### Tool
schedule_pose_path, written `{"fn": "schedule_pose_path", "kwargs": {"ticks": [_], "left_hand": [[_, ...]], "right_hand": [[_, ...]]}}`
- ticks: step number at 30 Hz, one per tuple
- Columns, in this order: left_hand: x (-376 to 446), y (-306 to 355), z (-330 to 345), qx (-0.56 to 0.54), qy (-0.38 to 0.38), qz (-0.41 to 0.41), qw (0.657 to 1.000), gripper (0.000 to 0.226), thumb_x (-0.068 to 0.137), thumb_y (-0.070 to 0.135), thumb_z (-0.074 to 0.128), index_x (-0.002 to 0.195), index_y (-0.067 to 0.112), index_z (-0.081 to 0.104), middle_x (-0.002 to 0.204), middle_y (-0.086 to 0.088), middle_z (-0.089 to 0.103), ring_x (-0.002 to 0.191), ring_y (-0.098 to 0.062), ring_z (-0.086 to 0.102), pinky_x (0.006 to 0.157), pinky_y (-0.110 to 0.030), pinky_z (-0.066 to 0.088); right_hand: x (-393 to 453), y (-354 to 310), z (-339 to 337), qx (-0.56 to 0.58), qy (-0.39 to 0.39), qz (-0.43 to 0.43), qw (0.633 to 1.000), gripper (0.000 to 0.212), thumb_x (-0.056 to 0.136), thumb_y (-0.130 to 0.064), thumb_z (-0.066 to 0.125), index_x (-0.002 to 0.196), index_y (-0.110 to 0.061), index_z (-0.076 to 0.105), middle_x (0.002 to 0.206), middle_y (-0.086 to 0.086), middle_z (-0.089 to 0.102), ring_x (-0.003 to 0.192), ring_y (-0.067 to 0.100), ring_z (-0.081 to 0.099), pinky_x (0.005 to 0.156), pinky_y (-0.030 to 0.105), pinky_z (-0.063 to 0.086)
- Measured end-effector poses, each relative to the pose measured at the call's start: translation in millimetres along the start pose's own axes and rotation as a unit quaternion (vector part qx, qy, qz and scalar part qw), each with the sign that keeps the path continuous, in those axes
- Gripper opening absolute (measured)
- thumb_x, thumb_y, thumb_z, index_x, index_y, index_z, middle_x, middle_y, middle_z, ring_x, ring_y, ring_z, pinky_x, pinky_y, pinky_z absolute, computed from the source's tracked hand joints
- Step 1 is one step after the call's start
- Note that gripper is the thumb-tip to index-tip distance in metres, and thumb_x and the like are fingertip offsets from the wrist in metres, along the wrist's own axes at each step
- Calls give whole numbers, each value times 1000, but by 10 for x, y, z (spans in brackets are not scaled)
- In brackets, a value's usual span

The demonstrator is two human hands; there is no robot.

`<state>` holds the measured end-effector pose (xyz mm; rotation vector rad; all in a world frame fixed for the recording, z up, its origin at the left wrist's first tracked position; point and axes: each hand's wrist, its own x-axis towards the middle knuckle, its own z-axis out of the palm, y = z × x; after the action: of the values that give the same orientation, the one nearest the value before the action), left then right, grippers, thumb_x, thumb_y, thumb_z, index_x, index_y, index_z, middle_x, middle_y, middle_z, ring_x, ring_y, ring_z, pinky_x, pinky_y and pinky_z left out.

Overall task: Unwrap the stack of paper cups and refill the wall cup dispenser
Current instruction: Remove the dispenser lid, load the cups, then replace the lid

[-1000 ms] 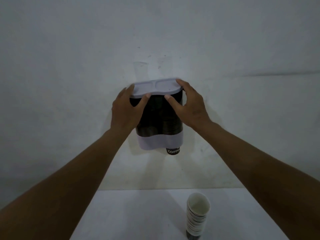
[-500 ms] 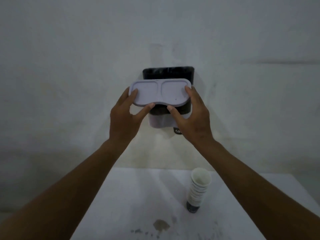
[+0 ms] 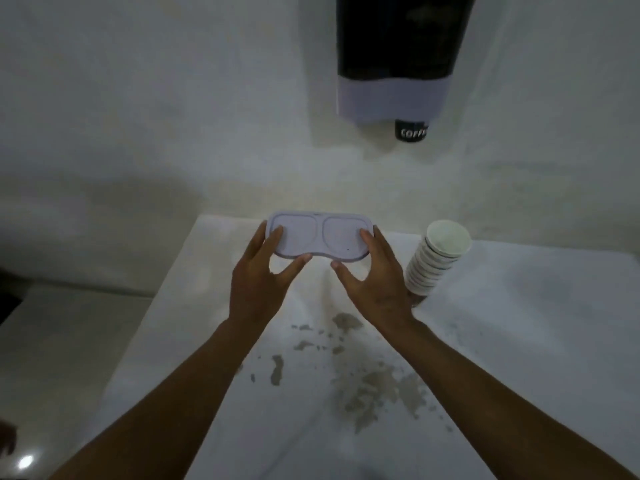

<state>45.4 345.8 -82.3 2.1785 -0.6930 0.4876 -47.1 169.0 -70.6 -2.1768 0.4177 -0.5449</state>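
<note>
I hold the lid [image 3: 320, 239] in both hands, left hand [image 3: 261, 282] and right hand [image 3: 375, 284] pinching its ends over the table [image 3: 519, 341]. The cup stack [image 3: 434, 259] stands just right; the dispenser [image 3: 398, 57] hangs far up on the wall.

The stack of cups [image 3: 437, 260] stands just beside the right hand [image 3: 375, 284], crowding that side of the worktop [image 3: 519, 341]. Left of the lid [image 3: 320, 240] the worktop lies open; the dispenser [image 3: 398, 57] hangs well above

Drinks corner: wall cup dispenser [image 3: 398, 64], stained counter [image 3: 346, 393].
</note>
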Motion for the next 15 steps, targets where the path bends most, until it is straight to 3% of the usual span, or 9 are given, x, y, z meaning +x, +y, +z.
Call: {"fn": "schedule_pose_path", "kwargs": {"ticks": [6, 12, 15], "left_hand": [[-793, -409, 327, 15, -98, -92, 991, 70, 82, 55, 69, 136, 12, 57, 147, -13, 50, 128, -27, 56, 100, -33, 47], [-1195, -606, 597, 28, -184, -155, 970, 69, 82, 45, 74, 141, 15, 53, 154, -11, 42, 130, -30, 52, 103, -35, 45], [-1291, -688, 679, 53, -204, -159, 964, 68, 84, 50, 70, 140, 15, 52, 152, -14, 43, 129, -35, 52, 105, -49, 48]], "right_hand": [[-532, 644, 465, -29, -92, 76, 992, 75, 88, -48, 67, 150, -20, 35, 160, 0, 32, 146, 17, 31, 115, 30, 33], [-841, 1104, 742, -72, -132, 105, 983, 71, 90, -50, 62, 150, -21, 36, 158, 7, 34, 146, 25, 32, 112, 48, 41], [-887, 1211, 819, -120, -131, 107, 978, 70, 89, -48, 64, 149, -23, 37, 158, 7, 34, 145, 26, 33, 113, 47, 40]]}}
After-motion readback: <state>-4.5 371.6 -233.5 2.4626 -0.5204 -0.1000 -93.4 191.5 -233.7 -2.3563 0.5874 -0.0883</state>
